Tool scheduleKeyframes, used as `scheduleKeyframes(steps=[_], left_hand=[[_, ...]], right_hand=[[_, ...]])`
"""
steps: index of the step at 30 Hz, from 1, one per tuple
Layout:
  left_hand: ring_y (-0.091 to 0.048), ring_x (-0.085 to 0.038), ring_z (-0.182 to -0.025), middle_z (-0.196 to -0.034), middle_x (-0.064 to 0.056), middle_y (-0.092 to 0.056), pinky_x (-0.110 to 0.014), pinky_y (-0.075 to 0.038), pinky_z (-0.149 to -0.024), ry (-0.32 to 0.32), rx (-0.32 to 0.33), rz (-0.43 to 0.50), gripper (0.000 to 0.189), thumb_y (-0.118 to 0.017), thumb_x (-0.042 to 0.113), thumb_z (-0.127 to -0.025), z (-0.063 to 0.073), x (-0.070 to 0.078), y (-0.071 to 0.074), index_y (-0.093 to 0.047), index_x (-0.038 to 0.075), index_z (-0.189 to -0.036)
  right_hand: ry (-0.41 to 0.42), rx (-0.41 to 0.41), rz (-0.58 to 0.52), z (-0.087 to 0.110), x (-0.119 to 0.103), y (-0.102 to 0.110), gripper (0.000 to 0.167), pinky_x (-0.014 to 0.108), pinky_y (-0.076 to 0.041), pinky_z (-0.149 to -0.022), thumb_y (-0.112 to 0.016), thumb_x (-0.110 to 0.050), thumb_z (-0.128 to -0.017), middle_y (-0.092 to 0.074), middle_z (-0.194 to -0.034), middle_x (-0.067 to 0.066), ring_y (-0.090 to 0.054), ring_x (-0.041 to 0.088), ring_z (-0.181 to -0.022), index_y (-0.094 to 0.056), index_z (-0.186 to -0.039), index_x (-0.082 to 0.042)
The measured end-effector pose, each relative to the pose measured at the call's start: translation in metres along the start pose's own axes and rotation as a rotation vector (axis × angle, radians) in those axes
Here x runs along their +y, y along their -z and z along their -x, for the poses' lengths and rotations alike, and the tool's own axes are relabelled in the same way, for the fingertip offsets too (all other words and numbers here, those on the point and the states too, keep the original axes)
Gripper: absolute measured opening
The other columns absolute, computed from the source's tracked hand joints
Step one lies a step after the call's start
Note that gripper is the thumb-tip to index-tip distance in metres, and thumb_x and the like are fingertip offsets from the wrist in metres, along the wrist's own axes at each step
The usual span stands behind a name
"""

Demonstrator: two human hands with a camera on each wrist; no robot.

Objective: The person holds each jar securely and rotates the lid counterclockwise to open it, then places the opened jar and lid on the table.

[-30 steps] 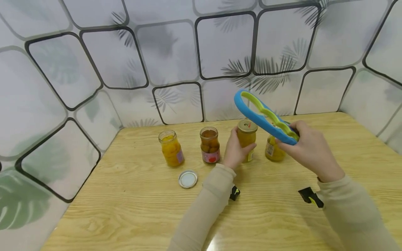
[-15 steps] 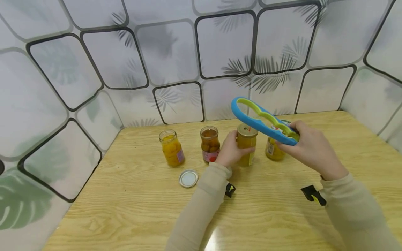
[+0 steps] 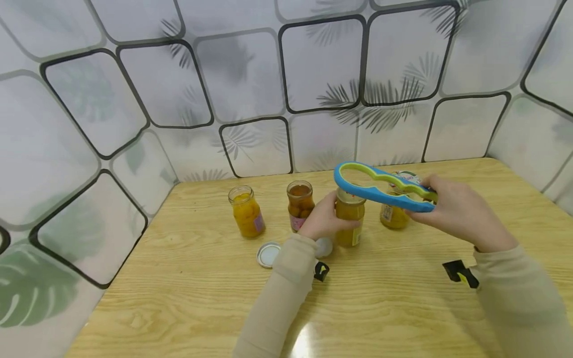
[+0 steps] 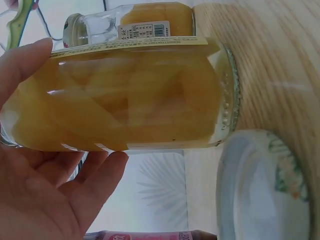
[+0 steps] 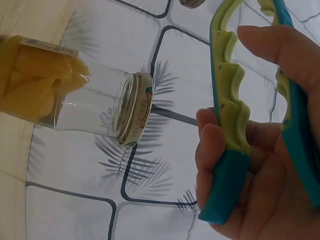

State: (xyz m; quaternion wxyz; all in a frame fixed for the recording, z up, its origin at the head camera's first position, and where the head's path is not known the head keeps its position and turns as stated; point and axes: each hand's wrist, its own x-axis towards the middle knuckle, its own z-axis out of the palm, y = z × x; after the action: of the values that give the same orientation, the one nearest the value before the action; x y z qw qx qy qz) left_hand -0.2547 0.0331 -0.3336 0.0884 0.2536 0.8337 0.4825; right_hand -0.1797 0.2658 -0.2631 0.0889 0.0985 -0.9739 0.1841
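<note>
My left hand grips a tall, lidded jar of yellow fruit around its side; thumb and fingers lie along the glass in the left wrist view. The jar is upright, its base at the tabletop. In my right hand is a blue and green jar opener, held by its handle end. Its looped far end overlaps the held jar's lid in the head view. Scalloped green inner edges show in the right wrist view. Behind the opener stands another lidded jar of yellow fruit.
An uncapped jar of orange-yellow fruit and an uncapped jar of brownish round fruit stand to the left. One loose lid lies on the wooden table; another lid lies beside the held jar. A patterned wall rises behind.
The opener has swung down from a steep tilt to nearly level over the jar's lid. My left hand and the jar have come slightly nearer, uncovering the lid beside it.
</note>
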Motion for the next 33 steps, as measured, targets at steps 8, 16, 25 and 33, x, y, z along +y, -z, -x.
scheduleKeyframes(steps=[8,16,25,33], left_hand=[[-0.052,-0.015,-0.101,-0.115,-0.003,-0.053,-0.027,-0.042,-0.084,0.015,-0.013,-0.006,0.072,-0.073,0.019,-0.073,0.001,0.001,-0.001,-0.031,0.016,-0.132],[-0.049,-0.01,-0.103,-0.112,0.005,-0.055,-0.027,-0.039,-0.088,-0.018,0.03,-0.01,0.064,-0.075,0.032,-0.069,0.005,0.002,-0.004,-0.043,0.021,-0.123],[-0.052,-0.008,-0.094,-0.103,0.004,-0.06,-0.023,-0.04,-0.083,-0.027,0.082,-0.027,0.055,-0.076,0.031,-0.069,0.005,0.001,-0.005,-0.053,0.018,-0.117],[-0.054,-0.009,-0.091,-0.102,0.002,-0.06,-0.025,-0.042,-0.081,0.004,0.09,-0.056,0.054,-0.076,0.032,-0.068,0.005,0.0,-0.004,-0.054,0.017,-0.115]], right_hand=[[-0.006,-0.09,0.053,-0.003,0.005,-0.002,0.058,0.029,-0.032,-0.047,-0.071,-0.035,-0.07,-0.049,-0.071,0.004,-0.043,0.019,-0.059,-0.049,-0.107,0.003],[0.017,-0.124,0.091,-0.007,0.003,-0.012,0.052,0.028,-0.031,-0.046,-0.069,-0.029,-0.068,-0.049,-0.069,0.003,-0.041,0.017,-0.056,-0.05,-0.102,0.004],[0.036,-0.102,0.105,-0.007,0.004,-0.017,0.046,0.028,-0.031,-0.045,-0.069,-0.027,-0.067,-0.048,-0.068,0.002,-0.041,0.017,-0.055,-0.05,-0.097,0.002],[0.05,-0.087,0.125,-0.007,0.003,-0.017,0.047,0.029,-0.031,-0.043,-0.069,-0.029,-0.068,-0.047,-0.065,0.001,-0.04,0.016,-0.053,-0.049,-0.098,0.002]])
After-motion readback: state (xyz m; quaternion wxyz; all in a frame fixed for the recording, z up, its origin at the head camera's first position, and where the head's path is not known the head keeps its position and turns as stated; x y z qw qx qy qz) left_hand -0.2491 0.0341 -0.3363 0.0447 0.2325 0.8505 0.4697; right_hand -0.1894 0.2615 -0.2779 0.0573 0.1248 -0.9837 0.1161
